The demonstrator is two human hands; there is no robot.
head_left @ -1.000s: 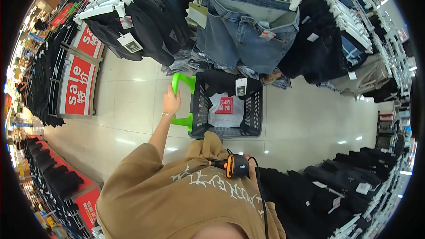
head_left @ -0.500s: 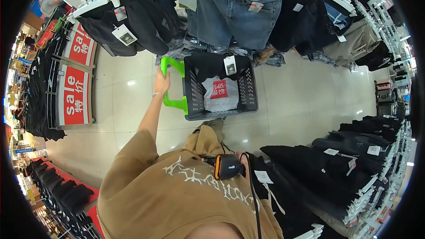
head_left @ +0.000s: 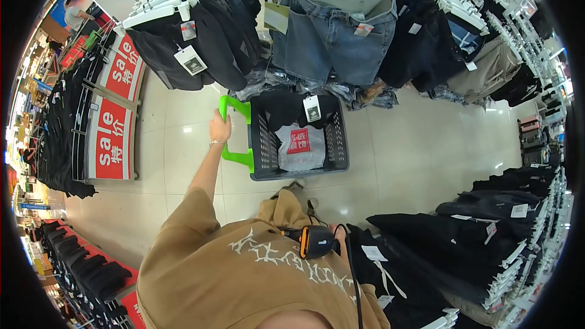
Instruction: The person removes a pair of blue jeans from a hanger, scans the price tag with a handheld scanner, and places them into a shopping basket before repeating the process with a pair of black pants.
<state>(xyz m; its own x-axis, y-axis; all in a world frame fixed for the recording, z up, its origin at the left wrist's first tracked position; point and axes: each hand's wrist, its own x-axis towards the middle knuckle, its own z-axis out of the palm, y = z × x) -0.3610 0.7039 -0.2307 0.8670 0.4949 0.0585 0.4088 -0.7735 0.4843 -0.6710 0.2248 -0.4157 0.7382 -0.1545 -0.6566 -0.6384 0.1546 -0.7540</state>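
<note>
My left hand [head_left: 220, 128] is wrapped around the bright green handle [head_left: 224, 113] of a dark grey plastic shopping basket [head_left: 298, 176]. Inside the basket lie a folded black garment [head_left: 283, 108] with a white tag [head_left: 312, 109] and a pale bag [head_left: 301, 159] with a red printed square. Close to my waist, my right hand [head_left: 339, 233] is closed around a black and orange handheld barcode scanner [head_left: 318, 242]. A black cable [head_left: 357, 286] runs down over my shirt; most of the right hand's fingers are hidden behind the scanner.
Jeans shorts [head_left: 335, 39] and dark trousers [head_left: 195, 55] hang on racks ahead. Red sale signs [head_left: 113, 138] stand on a rack at left. Black clothes [head_left: 439, 237] on hangers line the right side close by. Glossy tiled floor [head_left: 420, 152] lies between. A person [head_left: 74, 15] is far left.
The whole view has shifted slightly, with racks and signs now lower and a little to the right. The basket sits slightly lower in view. Both hands keep their hold.
</note>
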